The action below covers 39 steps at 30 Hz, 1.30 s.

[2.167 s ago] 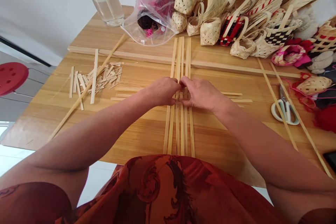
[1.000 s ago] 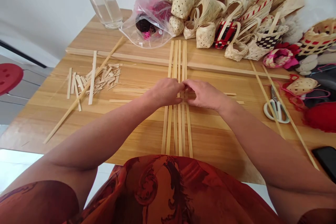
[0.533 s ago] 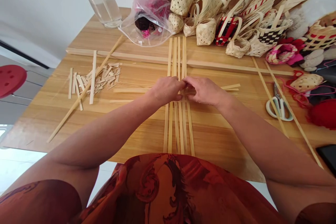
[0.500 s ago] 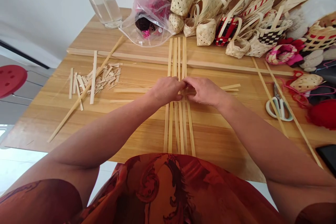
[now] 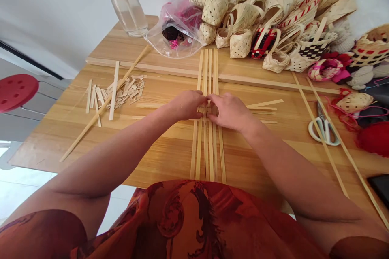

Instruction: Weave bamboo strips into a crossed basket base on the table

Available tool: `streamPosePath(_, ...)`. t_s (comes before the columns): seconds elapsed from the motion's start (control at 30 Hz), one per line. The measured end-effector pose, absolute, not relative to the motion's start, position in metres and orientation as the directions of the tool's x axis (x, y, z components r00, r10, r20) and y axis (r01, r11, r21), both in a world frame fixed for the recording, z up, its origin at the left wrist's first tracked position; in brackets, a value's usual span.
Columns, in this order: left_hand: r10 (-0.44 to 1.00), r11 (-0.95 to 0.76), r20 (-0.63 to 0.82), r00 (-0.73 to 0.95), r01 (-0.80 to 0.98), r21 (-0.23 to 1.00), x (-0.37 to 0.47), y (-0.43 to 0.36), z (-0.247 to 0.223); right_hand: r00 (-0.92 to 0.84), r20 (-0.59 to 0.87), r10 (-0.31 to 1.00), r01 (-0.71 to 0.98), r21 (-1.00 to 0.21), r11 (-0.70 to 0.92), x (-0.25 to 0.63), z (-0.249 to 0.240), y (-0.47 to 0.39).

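Several pale flat strips (image 5: 210, 149) run lengthwise across the wooden table toward my body. Shorter crosswise strips (image 5: 261, 108) pass beneath my hands and stick out on both sides. Where the strips cross, my left hand (image 5: 191, 104) has its fingers curled on them, thumb below and fingertips above. Against it, my right hand (image 5: 225, 110) bends its fingers onto the same crossing, its fingertips nearly touching the left ones. Both hands grip the strips there; the exact pinch points are partly hidden by the fingers.
A long wooden bar (image 5: 176, 69) lies across the table behind the strips. Offcuts (image 5: 129, 91) are at left, scissors (image 5: 323, 129) at right. At the back stand a bottle (image 5: 129, 12), a plastic bag (image 5: 179, 32) and many small woven baskets (image 5: 240, 43).
My right hand has shifted slightly left along the crossing, and more of the crosswise strips shows to its right. The camera view has moved slightly.
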State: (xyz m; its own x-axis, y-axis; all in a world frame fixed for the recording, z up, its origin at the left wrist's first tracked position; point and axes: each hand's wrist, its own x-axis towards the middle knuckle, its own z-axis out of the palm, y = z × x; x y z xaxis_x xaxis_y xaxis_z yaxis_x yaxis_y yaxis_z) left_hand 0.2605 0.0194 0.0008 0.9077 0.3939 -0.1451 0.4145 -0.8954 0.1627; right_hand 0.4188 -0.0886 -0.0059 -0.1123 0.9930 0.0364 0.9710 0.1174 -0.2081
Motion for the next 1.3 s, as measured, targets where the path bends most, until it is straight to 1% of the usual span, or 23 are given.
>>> streamPosePath(0.13,0.402,-0.893,-0.161,0.901,0.425,0.147,0.265,0.018,0.004,-0.115,0.011,0.993,0.966,-0.231,0.114,0.425,-0.01,-0.085)
streamPosePath(0.3,0.402,-0.897,-0.199,0.894,0.428,0.112,0.266,0.017,0.003,-0.105,0.015,0.994,0.957,-0.271,0.106,0.429,-0.014,-0.084)
streamPosePath(0.5,0.374,-0.912,-0.215,0.902,0.4,0.091,0.27,0.016,0.002,-0.089,0.055,0.995,0.959,-0.265,0.1,0.426,-0.012,-0.085)
streamPosePath(0.63,0.352,-0.92,-0.254,0.901,0.383,0.083,0.273,0.017,0.004,-0.078,0.038,0.996,0.959,-0.269,0.085,0.426,-0.011,-0.084)
streamPosePath(0.8,0.356,-0.919,-0.26,0.897,0.386,0.073,0.275,0.015,0.004,-0.06,0.049,0.997,0.96,-0.271,0.071,0.426,-0.014,-0.086)
streamPosePath(0.93,0.37,-0.911,-0.241,0.897,0.401,0.098,0.271,0.015,0.005,-0.07,0.059,0.996,0.954,-0.289,0.084,0.428,-0.015,-0.087)
streamPosePath(1.03,0.375,-0.895,-0.208,0.903,0.411,0.172,0.26,0.018,0.006,-0.097,0.05,0.994,0.939,-0.326,0.108,0.433,-0.015,-0.088)
streamPosePath(1.13,0.345,-0.895,-0.156,0.926,0.374,0.244,0.248,0.018,0.008,-0.115,0.031,0.993,0.923,-0.365,0.118,0.438,-0.013,-0.093)
streamPosePath(1.2,0.325,-0.902,-0.134,0.936,0.35,0.254,0.242,0.016,0.008,-0.13,0.018,0.991,0.912,-0.389,0.126,0.44,-0.013,-0.097)
streamPosePath(1.3,0.319,-0.913,-0.14,0.937,0.344,0.22,0.24,0.01,0.007,-0.137,0.01,0.99,0.912,-0.39,0.13,0.44,-0.015,-0.103)
